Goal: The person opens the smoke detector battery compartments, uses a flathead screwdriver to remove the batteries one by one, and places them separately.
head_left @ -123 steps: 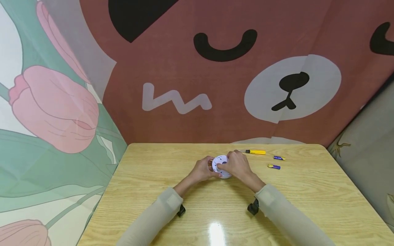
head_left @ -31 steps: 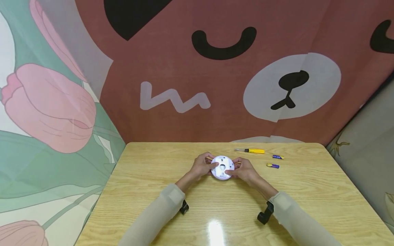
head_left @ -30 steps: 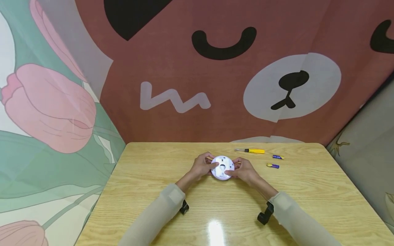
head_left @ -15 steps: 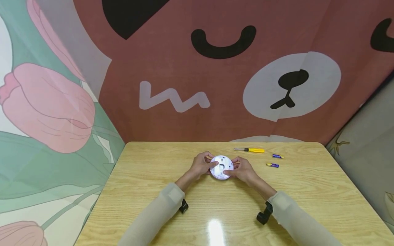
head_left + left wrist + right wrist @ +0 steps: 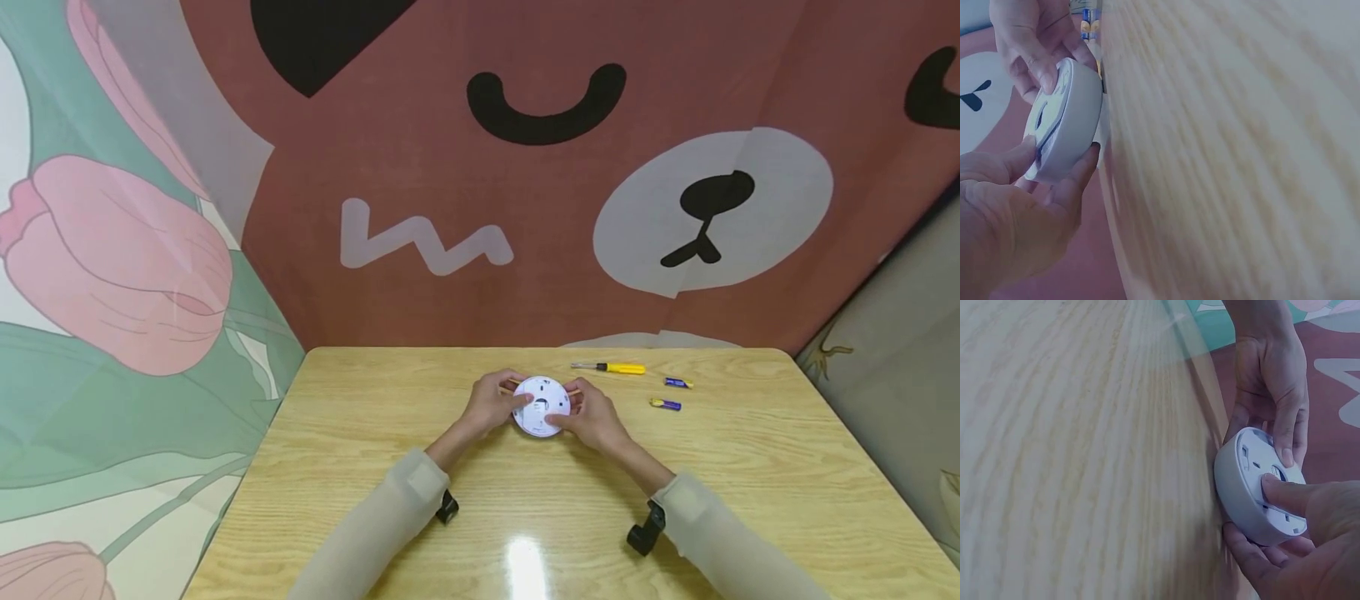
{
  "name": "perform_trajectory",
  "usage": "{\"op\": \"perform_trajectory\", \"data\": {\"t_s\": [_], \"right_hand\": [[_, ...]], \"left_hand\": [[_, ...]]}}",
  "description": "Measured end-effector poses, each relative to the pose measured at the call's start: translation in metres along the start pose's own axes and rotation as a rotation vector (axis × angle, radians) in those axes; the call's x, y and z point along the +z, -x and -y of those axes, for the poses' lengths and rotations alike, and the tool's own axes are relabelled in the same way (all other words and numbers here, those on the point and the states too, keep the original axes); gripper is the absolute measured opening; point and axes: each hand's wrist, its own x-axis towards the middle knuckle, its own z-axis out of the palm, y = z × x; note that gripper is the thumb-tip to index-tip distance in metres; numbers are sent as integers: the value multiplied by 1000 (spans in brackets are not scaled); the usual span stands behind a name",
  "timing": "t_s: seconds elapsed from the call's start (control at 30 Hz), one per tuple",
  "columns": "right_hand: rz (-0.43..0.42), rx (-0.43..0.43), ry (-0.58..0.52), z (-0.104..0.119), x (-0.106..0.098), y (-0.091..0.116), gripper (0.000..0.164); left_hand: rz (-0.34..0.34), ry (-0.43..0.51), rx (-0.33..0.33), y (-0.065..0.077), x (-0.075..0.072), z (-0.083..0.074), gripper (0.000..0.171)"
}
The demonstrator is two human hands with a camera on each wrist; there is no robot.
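Both hands hold a round white plastic device [image 5: 542, 421], a thick disc whose upward face has small slots and a dark hole near the middle. My left hand [image 5: 491, 403] grips its left rim, thumb on the face and fingers underneath. On the other side my right hand [image 5: 596, 414] grips the right rim in the same way, its thumb pressing the face near the hole. In the left wrist view the device [image 5: 1077, 122] is seen from the side, close above the tabletop. The right wrist view shows the slotted face of the device [image 5: 1241, 487]; its underside is hidden.
A screwdriver [image 5: 624, 368] with a yellow handle lies near the back edge of the wooden table [image 5: 360, 467]. Two small blue-and-yellow batteries [image 5: 665, 404] lie to its right. Printed cloth [image 5: 420, 308] hangs behind the table.
Some seconds ago my right hand was bent over the device's face; now it holds the right rim. The face looked glowing white a second ago and is now duller.
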Motion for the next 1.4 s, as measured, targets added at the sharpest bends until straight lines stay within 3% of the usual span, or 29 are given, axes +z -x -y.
{"op": "perform_trajectory", "data": {"t_s": [0.1, 0.2, 0.47, 0.7, 0.93, 1.13, 1.4], "right_hand": [[-1, -21, -2, 3, -4, 0, 51], [11, -20, -49, 6, -6, -1, 48], [110, 143, -380, 15, -17, -6, 53], [222, 216, -489, 19, -26, -11, 73], [354, 285, -567, 18, -32, -13, 64], [390, 257, -600, 13, -34, -12, 66], [285, 199, -597, 7, -30, -8, 65]], "left_hand": [[-19, -37, 76, 0, 0, -2, 25], [-43, -58, 105, 1, -1, -6, 25], [-55, -104, 162, 3, -1, -13, 25], [-51, -136, 270, 7, 2, -17, 30], [-26, -142, 413, 7, 4, -16, 31], [-5, -90, 395, 9, 4, -15, 32], [10, -1, 352, 8, 4, -15, 26]]}}
